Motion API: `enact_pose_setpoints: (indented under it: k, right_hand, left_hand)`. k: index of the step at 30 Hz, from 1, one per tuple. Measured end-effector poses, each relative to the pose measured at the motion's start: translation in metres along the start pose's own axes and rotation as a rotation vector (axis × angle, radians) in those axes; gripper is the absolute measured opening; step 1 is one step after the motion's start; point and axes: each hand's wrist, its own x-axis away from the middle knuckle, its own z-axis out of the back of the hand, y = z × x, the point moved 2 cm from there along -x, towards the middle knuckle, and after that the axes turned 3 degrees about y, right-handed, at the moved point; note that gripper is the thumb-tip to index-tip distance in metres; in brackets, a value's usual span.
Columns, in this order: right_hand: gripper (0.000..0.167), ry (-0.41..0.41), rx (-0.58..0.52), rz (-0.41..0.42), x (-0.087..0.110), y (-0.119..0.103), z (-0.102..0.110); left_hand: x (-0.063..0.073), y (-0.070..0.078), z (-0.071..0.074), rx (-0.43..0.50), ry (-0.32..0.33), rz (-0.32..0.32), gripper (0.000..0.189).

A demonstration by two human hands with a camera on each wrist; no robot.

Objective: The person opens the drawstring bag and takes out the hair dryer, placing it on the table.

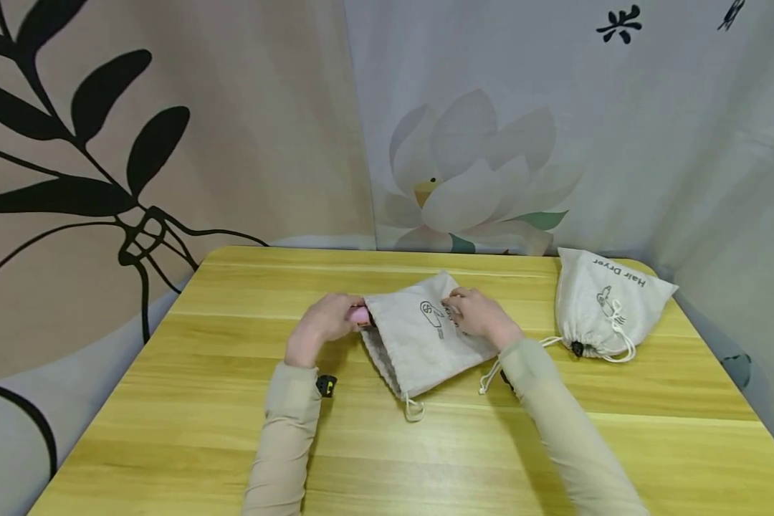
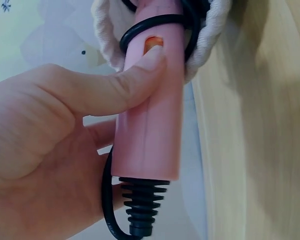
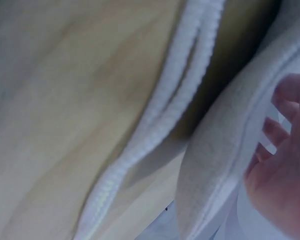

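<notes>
My left hand grips the pink handle of a corded styling tool, thumb by its orange switch. A black cord is looped around the handle. The tool's far end is hidden inside a light grey drawstring bag, whose mouth faces left. Printed on the bag are a small drawing and some lettering, partly covered by my right hand. That hand holds the bag near its right-hand end, fingers bent against the cloth in the right wrist view.
A second drawstring bag, marked "Hair Dryer", lies at the back right of the wooden table, its mouth gathered at a black toggle. White drawstrings trail beside my right wrist. Printed curtains hang behind the table.
</notes>
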Motion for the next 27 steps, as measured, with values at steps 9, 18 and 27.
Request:
enact_pose_setpoints:
  k: [9, 18, 27]
  right_hand:
    - [0.039, -0.024, 0.002, -0.075, -0.001, 0.005, 0.000]
    - [0.041, -0.028, 0.008, -0.109, 0.000, 0.006, 0.003]
    - [0.041, -0.022, 0.008, -0.114, 0.002, 0.007, 0.003]
  left_hand:
    - [-0.001, -0.003, -0.004, -0.021, 0.047, 0.017, 0.037]
    - [0.004, -0.008, 0.003, -0.009, 0.014, 0.046, 0.041]
    - [0.016, -0.014, 0.012, 0.042, -0.026, 0.095, 0.040]
